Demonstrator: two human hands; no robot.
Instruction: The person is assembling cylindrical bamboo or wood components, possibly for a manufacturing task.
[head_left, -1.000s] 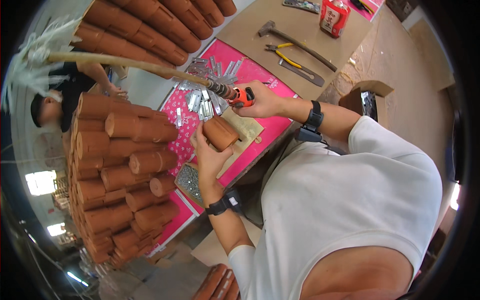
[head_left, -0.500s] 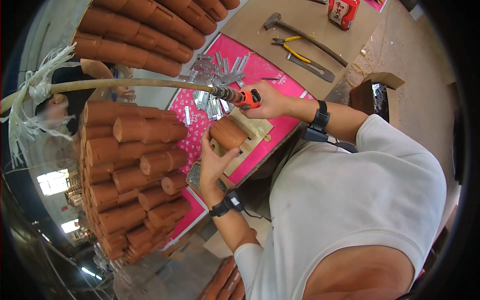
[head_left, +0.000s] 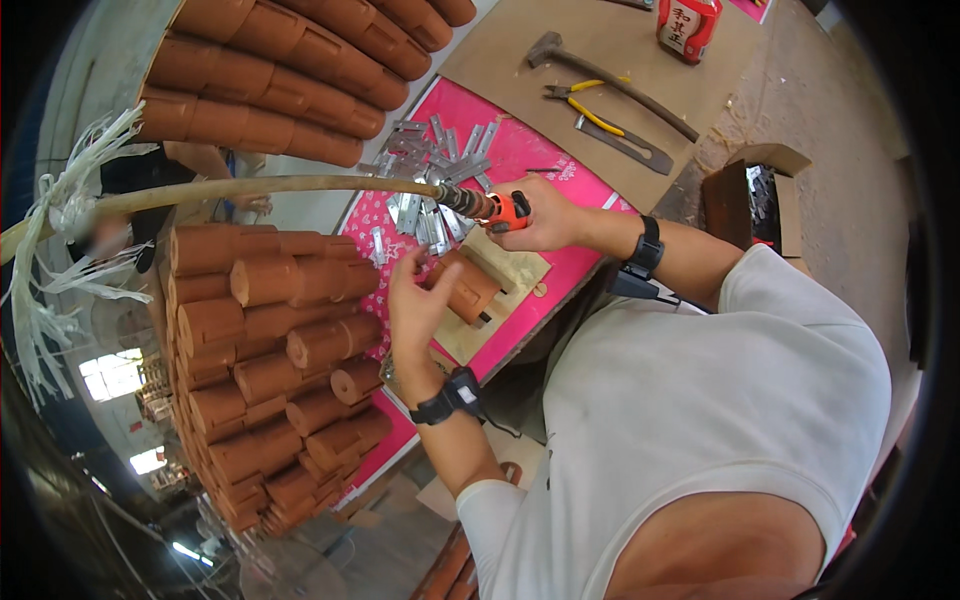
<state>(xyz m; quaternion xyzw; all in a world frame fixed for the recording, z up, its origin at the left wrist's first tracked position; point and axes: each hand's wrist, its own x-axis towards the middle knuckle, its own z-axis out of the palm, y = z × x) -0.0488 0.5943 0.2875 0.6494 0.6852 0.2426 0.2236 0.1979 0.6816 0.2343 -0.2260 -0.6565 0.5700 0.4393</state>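
A brown cylinder [head_left: 468, 290] lies on a pale wooden board [head_left: 455, 342] on the pink-covered table, with a small dark piece showing at its near end. My left hand [head_left: 418, 305] is beside it, fingers apart; its thumb overlaps the cylinder in view, and I cannot tell whether it touches. In my right hand [head_left: 540, 212], just beyond the cylinder, is an orange and black hose-fed tool [head_left: 508, 211], whose working end is hidden. A tan hose [head_left: 300, 184] runs leftward from its metal coupling. Thin metal strips [head_left: 430, 160] are heaped behind the tool.
Stacks of brown cylinders [head_left: 265, 280] stand left and at the back. A hammer [head_left: 610, 75], yellow-handled pliers [head_left: 590, 108], a flat metal bar [head_left: 625, 145] and a red can [head_left: 688, 28] rest on brown board. An open carton [head_left: 745, 205] is at right; another person's arm [head_left: 215, 165] shows behind the hose.
My left hand has come away from its grip around the cylinder, fingers now raised. The right hand keeps the tool in a similar place. The whole view has shifted slightly.
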